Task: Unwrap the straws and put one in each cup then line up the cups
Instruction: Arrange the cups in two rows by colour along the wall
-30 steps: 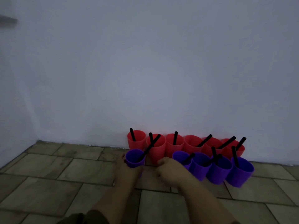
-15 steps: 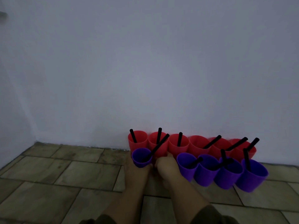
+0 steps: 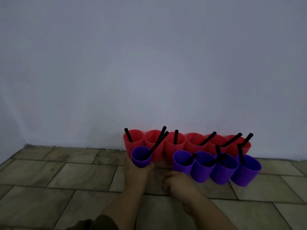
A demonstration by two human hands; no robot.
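Several red cups point(image 3: 175, 143) stand in a row against the wall, each with a black straw point(image 3: 176, 136). In front of them runs a row of purple cups with straws. My left hand point(image 3: 135, 173) grips the leftmost purple cup point(image 3: 141, 157) from below and behind; its straw leans to the right. A gap separates this cup from the other purple cups point(image 3: 182, 163), which touch one another. My right hand point(image 3: 176, 182) rests on the floor with its fingers curled, just in front of the gap and beside the base of the nearest purple cup.
The floor is brown tile point(image 3: 74, 176), open on the left and in front of the cups. A plain white wall point(image 3: 149, 72) rises directly behind the red row. The room corner lies at the far left.
My right hand has drawn back from the gap between the purple cups toward me. My left hand still holds the leftmost purple cup near the red row.
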